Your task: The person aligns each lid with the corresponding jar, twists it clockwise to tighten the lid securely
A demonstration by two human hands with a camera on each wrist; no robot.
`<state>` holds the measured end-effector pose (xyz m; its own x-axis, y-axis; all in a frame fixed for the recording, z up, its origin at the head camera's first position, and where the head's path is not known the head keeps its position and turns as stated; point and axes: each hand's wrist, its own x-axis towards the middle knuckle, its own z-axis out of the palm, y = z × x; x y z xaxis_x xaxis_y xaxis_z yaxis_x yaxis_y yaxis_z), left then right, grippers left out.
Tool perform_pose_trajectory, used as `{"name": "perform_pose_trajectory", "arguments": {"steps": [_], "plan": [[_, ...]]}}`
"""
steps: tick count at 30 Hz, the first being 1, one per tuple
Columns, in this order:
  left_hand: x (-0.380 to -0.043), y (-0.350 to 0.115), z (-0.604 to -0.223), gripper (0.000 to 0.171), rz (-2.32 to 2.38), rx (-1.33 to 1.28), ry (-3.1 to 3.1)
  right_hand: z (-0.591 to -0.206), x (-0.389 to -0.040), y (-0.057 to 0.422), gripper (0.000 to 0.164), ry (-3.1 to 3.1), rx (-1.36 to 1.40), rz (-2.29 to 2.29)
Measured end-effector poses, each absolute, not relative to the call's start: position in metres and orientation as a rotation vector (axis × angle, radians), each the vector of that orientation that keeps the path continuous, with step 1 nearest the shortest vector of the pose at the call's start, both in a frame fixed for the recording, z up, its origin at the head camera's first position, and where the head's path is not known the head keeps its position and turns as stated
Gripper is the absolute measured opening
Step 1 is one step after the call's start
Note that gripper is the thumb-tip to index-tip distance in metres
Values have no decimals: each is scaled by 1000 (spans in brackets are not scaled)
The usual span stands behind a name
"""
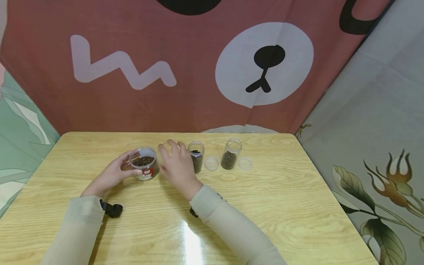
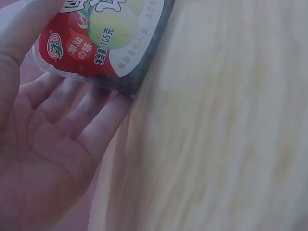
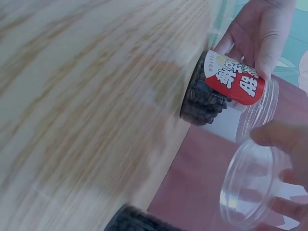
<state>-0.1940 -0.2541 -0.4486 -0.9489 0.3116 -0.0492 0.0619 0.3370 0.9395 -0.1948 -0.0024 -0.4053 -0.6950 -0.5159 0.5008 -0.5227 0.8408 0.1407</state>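
Observation:
On the left part of the table, my left hand grips a clear plastic jar with a red and white label. The jar stands upright and uncovered, and small dark brown pieces fill its lower part. Fingers and thumb of the left hand lie on opposite sides of it. My right hand is just right of this jar. In the right wrist view it holds a clear round lid by the edge, tilted beside the jar's mouth. From the head view the lid is hard to make out.
Right of my right hand stands a slim clear jar of dark pieces, partly covered by that hand. Another such jar is farther right. Two clear lids, a nearer one and a farther one, lie flat beside them. A printed cloth hangs behind.

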Motion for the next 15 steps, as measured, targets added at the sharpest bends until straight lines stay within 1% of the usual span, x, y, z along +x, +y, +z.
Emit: {"name": "perform_pose_trajectory", "arguments": {"steps": [4,11,15], "plan": [[-194,-255,-449,87,1652,341,2383,-405,-195,1,63,-2394,804,103],[-193,-254,-450,87,1648,346,2391,-409,-194,4,69,-2285,856,259],[-191,-251,-451,86,1643,367,2392,-410,-192,6,69,-2263,858,426]]}}
